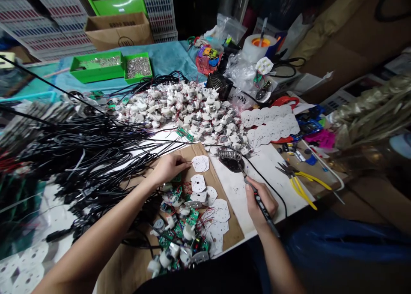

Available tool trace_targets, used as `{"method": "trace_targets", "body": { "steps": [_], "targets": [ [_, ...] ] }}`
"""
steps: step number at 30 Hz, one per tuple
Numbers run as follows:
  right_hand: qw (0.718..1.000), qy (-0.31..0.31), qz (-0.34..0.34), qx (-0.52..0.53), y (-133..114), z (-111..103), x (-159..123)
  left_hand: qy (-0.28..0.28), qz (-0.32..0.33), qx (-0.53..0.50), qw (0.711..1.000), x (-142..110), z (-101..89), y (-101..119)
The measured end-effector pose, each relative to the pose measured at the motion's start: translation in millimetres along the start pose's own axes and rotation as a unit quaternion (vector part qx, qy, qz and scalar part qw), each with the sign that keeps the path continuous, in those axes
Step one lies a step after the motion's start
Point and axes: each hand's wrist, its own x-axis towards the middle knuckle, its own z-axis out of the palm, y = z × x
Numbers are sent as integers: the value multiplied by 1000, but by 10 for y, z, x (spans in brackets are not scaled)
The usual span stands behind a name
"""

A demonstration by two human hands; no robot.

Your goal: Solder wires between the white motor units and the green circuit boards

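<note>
My right hand [261,199] is wrapped round a soldering iron [263,209], whose tip points at the dark base of a coiled-spring iron stand [231,163]. My left hand [168,170] is closed in a pinch on thin red wires at the left edge of a white round-cornered circuit board [201,163]. Below that board, more white boards [221,210] lie on a sheet of cardboard [236,225]. Green circuit boards [192,217] with wires and white motor-like parts [189,232] are heaped beside them, nearer to me.
A large pile of white motor-like parts [192,109] covers the table's middle. Bundled black cables [96,157] lie left. Yellow-handled pliers [300,180] rest at right, by the table edge. Green trays [96,67] of small parts stand behind. The iron's black cord [269,182] curves beside my right hand.
</note>
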Motion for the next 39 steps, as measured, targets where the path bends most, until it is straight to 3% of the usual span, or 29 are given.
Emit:
{"method": "trace_targets", "body": {
  "steps": [9, 15, 24, 29, 39],
  "targets": [
    [1000, -13, 13, 1, 13, -32, -32, -17, 8, -59, 998, -74, 12, -59],
    [997, -45, 4, 68, -232, -61, -50, -8, -16, -7, 1000, -57, 66, -31],
    [968, -149, -8, 204, -656, 360, 42, -13, -23, 43, 999, -36, 94, 9],
    [962, -164, -11, 216, -651, 501, 44, -19, -25, 65, 997, -24, 100, 28],
    [960, -182, -27, 209, -563, 562, -26, -26, -26, 82, 996, -17, 91, 33]
  ]
}}
